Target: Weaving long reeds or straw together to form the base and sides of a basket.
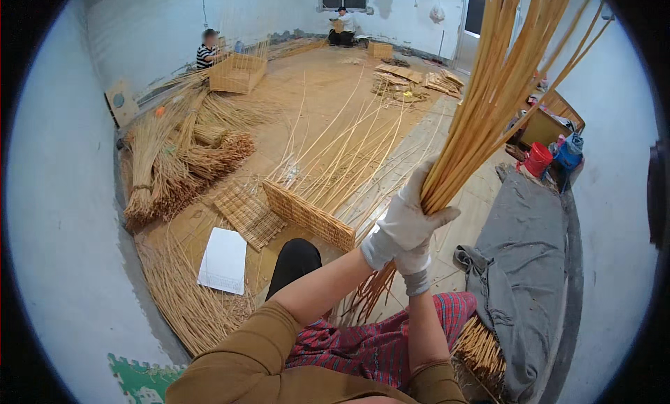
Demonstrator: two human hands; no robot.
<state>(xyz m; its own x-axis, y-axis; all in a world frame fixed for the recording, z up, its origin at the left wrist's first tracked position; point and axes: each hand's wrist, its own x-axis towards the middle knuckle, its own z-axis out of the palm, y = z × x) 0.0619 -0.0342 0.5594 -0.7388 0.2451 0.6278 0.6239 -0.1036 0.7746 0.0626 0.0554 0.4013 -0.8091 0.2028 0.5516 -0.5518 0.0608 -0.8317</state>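
Observation:
My gloved left hand [415,215] is wrapped round a tall bundle of peeled tan rods [488,97], which rises steeply to the upper right. My gloved right hand [412,254] grips the same bundle just below and behind the left, partly hidden by it; the bundle's lower ends hang beneath both hands. Under and beyond my hands, a woven panel [307,212] stands on edge with long loose rods trailing from it, beside a flat woven mat [244,215]. A white sheet [222,259] lies left of my dark-clad knee. A red plaid cloth [328,345] covers my lap.
Big rod bundles [160,160] lie at left, loose rods [181,299] nearer. Two other people [208,55] [342,27] sit along the far walls, one by a woven box [237,72]. Right: a grey cloth [520,243] over rods, a red bucket [536,160]. Stacked panels [401,76] lie farther back.

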